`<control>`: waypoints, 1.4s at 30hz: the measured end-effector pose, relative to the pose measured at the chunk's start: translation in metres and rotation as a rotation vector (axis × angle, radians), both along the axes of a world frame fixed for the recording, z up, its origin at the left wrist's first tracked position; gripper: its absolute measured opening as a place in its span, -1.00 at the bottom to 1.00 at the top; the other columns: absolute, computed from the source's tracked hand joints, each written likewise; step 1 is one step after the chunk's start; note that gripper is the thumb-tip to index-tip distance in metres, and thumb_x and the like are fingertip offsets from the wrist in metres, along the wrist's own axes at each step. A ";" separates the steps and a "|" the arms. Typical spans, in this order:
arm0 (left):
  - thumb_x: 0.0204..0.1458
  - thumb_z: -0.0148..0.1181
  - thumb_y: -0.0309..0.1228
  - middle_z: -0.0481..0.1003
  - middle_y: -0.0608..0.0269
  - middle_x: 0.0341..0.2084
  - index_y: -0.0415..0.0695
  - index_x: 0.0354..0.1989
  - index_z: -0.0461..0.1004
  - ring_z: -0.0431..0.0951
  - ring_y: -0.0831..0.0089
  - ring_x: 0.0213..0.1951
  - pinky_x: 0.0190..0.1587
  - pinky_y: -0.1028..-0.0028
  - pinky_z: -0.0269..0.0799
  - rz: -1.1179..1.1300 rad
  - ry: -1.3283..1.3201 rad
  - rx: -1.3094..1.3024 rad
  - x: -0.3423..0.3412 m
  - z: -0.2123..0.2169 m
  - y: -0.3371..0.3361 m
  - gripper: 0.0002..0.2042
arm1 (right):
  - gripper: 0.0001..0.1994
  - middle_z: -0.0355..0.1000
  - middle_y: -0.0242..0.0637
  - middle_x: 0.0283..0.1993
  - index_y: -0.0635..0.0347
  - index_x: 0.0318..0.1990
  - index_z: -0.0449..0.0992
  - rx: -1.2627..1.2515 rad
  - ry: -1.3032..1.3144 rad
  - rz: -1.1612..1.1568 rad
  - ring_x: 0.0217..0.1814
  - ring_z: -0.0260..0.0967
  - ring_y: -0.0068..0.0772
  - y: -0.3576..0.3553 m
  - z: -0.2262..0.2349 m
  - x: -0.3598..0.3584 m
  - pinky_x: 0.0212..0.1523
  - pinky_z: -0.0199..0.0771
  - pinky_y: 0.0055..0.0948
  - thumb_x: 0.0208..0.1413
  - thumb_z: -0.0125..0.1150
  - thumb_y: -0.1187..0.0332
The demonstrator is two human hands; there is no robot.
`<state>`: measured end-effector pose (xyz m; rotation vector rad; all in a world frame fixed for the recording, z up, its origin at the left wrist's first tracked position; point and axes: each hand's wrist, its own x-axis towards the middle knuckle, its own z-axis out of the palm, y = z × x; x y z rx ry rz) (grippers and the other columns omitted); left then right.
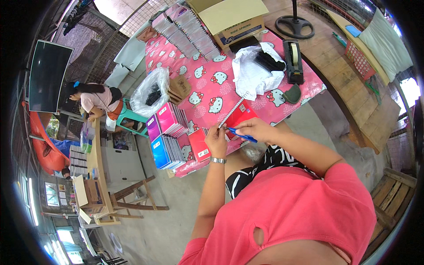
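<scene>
My left hand (215, 140), with a metal watch on its wrist, pinches the lower end of the spiral spine of a red notebook (244, 113). My right hand (257, 130) grips a blue-handled tool (244, 135) that looks like pliers; its tip is close to my left fingers, at the spine's end. Just left of my left hand lies another red notebook (200, 145), partly hidden by the hand. Beyond it are stacks of spiral notebooks: pink (171, 120), purple (153, 128) and blue (165, 152).
The pink patterned table (215, 90) also bears a plastic bag (148, 90) of black pieces, white paper with black coils (268, 62), a tape dispenser (293, 62), a cardboard box (240, 32) and more notebook stacks (187, 33). Another person (95, 99) sits at the left, beside a green stool (131, 115).
</scene>
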<state>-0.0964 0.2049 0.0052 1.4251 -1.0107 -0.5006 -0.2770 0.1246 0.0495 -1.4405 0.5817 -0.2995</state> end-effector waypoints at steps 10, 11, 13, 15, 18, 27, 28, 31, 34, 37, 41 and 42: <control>0.11 0.15 -0.52 0.44 0.18 -0.26 -0.30 -0.05 0.27 0.53 0.37 -0.37 -0.48 0.39 0.60 0.446 0.452 -0.141 0.045 0.017 0.077 -0.72 | -0.57 0.41 -0.11 -0.17 0.15 -0.09 0.49 -1.033 0.415 -0.466 -0.03 0.34 0.00 -0.059 -0.070 -0.080 0.00 0.34 -0.13 -0.15 0.35 0.19; 0.11 0.13 -0.55 0.45 0.15 -0.26 -0.29 -0.05 0.26 0.52 0.40 -0.39 -0.51 0.42 0.59 0.491 0.455 -0.109 0.048 0.013 0.082 -0.73 | -0.59 0.41 -0.10 -0.19 0.15 -0.13 0.50 -1.206 0.400 -0.460 -0.02 0.32 0.00 -0.064 -0.081 -0.080 -0.01 0.33 -0.14 -0.17 0.34 0.19; 0.10 0.12 -0.58 0.46 0.10 -0.28 -0.29 -0.11 0.29 0.51 0.43 -0.39 -0.43 0.45 0.55 0.568 0.346 0.010 0.059 -0.003 0.099 -0.78 | -0.63 0.40 -0.11 -0.20 0.15 -0.16 0.50 -1.189 0.346 -0.498 -0.04 0.33 -0.01 -0.078 -0.064 -0.065 -0.03 0.33 -0.14 -0.16 0.32 0.21; 0.08 0.15 -0.58 0.47 0.12 -0.29 -0.29 -0.13 0.32 0.49 0.44 -0.38 -0.37 0.45 0.51 0.632 0.139 0.076 0.064 -0.025 0.104 -0.79 | -0.71 0.40 -0.11 -0.22 0.18 -0.23 0.50 -1.243 0.260 -0.627 -0.08 0.34 -0.03 -0.112 -0.050 -0.053 -0.07 0.34 -0.14 -0.12 0.28 0.26; 0.02 0.21 -0.57 0.49 0.16 -0.33 -0.29 -0.18 0.39 0.47 0.46 -0.38 -0.28 0.45 0.43 0.712 -0.102 0.216 0.067 -0.037 0.109 -0.80 | -0.76 0.40 -0.10 -0.20 0.23 -0.23 0.48 -1.218 0.340 -0.706 -0.07 0.35 -0.01 -0.177 -0.042 -0.039 -0.08 0.41 -0.13 -0.04 0.19 0.31; -0.08 0.27 -0.53 0.52 0.17 -0.35 -0.26 -0.22 0.48 0.42 0.36 -0.42 -0.27 0.38 0.36 0.765 -0.285 0.380 0.058 -0.024 0.104 -0.77 | -0.81 0.40 -0.08 -0.14 0.23 -0.18 0.46 -1.217 0.894 -0.563 -0.03 0.43 -0.08 -0.240 -0.080 -0.018 -0.19 0.53 -0.14 0.06 0.03 0.42; -0.08 0.27 -0.52 0.52 0.13 -0.33 -0.25 -0.21 0.48 0.42 0.30 -0.39 -0.22 0.33 0.35 0.761 -0.257 0.398 0.058 -0.023 0.105 -0.77 | -0.81 0.40 -0.08 -0.14 0.23 -0.18 0.46 -1.214 0.893 -0.561 -0.03 0.43 -0.08 -0.240 -0.079 -0.017 -0.19 0.53 -0.14 0.06 0.03 0.42; -0.07 0.26 -0.48 0.52 0.09 -0.26 -0.23 -0.19 0.48 0.44 0.18 -0.23 -0.07 0.22 0.30 0.755 -0.618 0.380 0.056 -0.020 0.103 -0.76 | -0.81 0.38 -0.05 -0.09 0.24 -0.18 0.47 -1.149 0.938 -0.531 -0.04 0.45 -0.08 -0.241 -0.071 -0.013 -0.23 0.56 -0.18 0.07 0.02 0.41; -0.06 0.24 -0.43 0.50 0.08 -0.18 -0.19 -0.17 0.48 0.42 0.12 -0.11 0.03 0.17 0.24 0.507 -0.839 0.186 0.026 0.002 0.069 -0.74 | -0.83 0.40 -0.07 -0.13 0.22 -0.21 0.48 -1.135 0.901 -0.605 -0.12 0.48 -0.04 -0.239 -0.074 -0.016 -0.22 0.56 -0.17 0.08 0.01 0.41; -0.10 0.26 -0.43 0.49 0.10 -0.15 -0.16 -0.19 0.48 0.43 0.14 -0.08 0.01 0.19 0.29 0.004 -0.933 0.031 -0.022 0.029 0.016 -0.74 | -0.83 0.47 -0.09 -0.24 0.19 -0.26 0.52 -1.286 0.775 -0.654 -0.23 0.52 0.01 -0.244 -0.086 -0.017 -0.16 0.54 -0.11 0.05 0.02 0.41; -0.13 0.27 -0.42 0.49 0.14 -0.18 -0.13 -0.22 0.48 0.46 0.16 -0.12 -0.07 0.23 0.37 -0.193 -1.127 0.120 -0.057 0.033 -0.015 -0.75 | -0.78 0.50 0.07 -0.18 0.27 -0.28 0.55 -0.974 0.714 -0.648 -0.12 0.50 0.06 -0.241 -0.051 0.001 -0.08 0.49 -0.07 -0.03 0.02 0.41; -0.13 0.27 -0.42 0.49 0.14 -0.18 -0.13 -0.22 0.48 0.46 0.16 -0.12 -0.07 0.23 0.37 -0.199 -1.127 0.109 -0.057 0.031 -0.020 -0.75 | -0.78 0.50 0.07 -0.18 0.27 -0.28 0.55 -0.978 0.719 -0.659 -0.12 0.50 0.06 -0.248 -0.045 -0.005 -0.08 0.49 -0.07 -0.03 0.02 0.41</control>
